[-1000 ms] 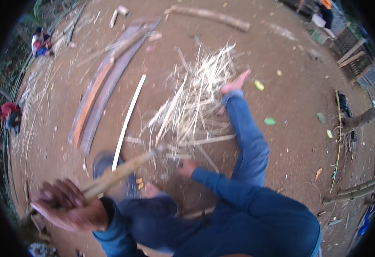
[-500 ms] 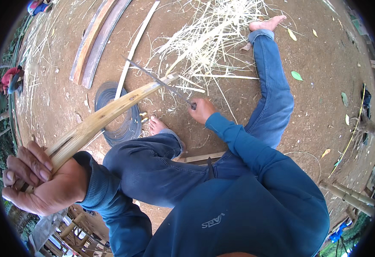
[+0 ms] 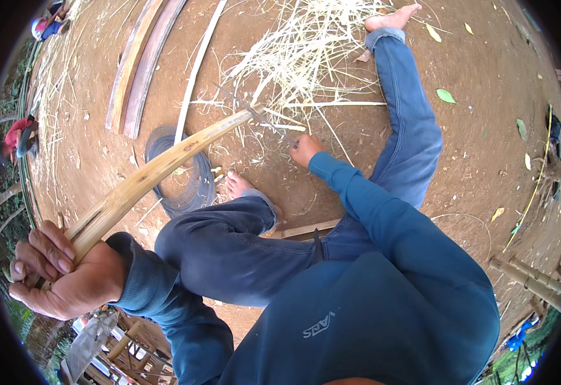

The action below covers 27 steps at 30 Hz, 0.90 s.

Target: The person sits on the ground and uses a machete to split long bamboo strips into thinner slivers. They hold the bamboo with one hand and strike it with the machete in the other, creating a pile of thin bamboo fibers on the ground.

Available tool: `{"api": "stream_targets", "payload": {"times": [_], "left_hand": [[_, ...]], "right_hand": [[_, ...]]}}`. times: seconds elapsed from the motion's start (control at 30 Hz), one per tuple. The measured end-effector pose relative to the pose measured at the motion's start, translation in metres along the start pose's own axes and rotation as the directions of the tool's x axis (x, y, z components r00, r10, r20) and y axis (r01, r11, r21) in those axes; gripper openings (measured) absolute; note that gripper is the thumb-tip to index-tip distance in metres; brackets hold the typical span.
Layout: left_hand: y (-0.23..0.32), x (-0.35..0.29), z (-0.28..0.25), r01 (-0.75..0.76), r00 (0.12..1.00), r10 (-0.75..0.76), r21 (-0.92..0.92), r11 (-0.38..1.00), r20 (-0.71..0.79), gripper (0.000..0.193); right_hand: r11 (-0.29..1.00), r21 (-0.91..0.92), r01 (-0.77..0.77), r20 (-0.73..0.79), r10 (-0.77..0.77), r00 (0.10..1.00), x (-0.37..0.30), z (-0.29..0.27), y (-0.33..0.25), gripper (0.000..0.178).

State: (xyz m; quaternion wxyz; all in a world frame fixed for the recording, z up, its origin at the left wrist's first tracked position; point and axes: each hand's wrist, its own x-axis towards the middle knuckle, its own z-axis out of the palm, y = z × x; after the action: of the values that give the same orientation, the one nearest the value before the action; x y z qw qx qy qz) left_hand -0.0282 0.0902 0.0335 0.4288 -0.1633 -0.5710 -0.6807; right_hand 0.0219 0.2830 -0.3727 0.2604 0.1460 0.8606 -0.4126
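My left hand [image 3: 72, 276] is closed around the near end of a long, pale split bamboo piece [image 3: 159, 168], which reaches up and to the right across my bent left leg. In my right hand [image 3: 307, 151] is a knife [image 3: 273, 125] with a long, thin dark blade, its handle mostly hidden by the fingers. The blade lies across the far tip of the bamboo, slightly blurred. Just beyond that tip a heap of thin pale shavings [image 3: 306, 58] covers the ground.
A coil of dark wire [image 3: 198, 186] lies beside my left foot. Two long curved slats [image 3: 136, 83] and a narrow pale strip [image 3: 198, 64] rest on the dirt at the far left. Bamboo poles [image 3: 530, 282] are at the right. Other people [image 3: 21, 136] sit at the far left edge.
The knife has slid along the bamboo toward its far tip, my right hand moving slightly away from me. My left hand keeps its grip. The whole view has shifted a little.
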Motion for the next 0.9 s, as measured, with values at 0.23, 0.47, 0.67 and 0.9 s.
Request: {"api": "stream_targets", "payload": {"times": [0.23, 0.47, 0.67, 0.9], "left_hand": [[0.000, 0.004, -0.009, 0.019, 0.999, -0.017, -0.034, 0.999, 0.051, 0.027], [0.002, 0.011, -0.020, 0.010, 0.997, -0.009, -0.016, 1.000, 0.072, 0.028], [-0.008, 0.013, -0.011, -0.026, 0.999, 0.029, 0.155, 0.988, -0.015, 0.030], [0.000, 0.019, -0.058, 0.051, 0.998, -0.048, 0.057, 0.997, -0.052, 0.038]], "right_hand": [[0.997, 0.050, -0.059, -0.061, 0.062, 0.996, 0.000, 0.009, 0.020, 0.028], [0.997, -0.007, 0.081, -0.012, -0.081, 0.997, -0.029, 0.012, 0.010, 0.034], [0.990, 0.011, -0.138, 0.067, 0.136, 0.988, 0.043, 0.033, 0.093, 0.037], [0.962, 0.208, -0.175, 0.205, 0.132, 0.970, -0.002, 0.010, 0.032, 0.047]]}}
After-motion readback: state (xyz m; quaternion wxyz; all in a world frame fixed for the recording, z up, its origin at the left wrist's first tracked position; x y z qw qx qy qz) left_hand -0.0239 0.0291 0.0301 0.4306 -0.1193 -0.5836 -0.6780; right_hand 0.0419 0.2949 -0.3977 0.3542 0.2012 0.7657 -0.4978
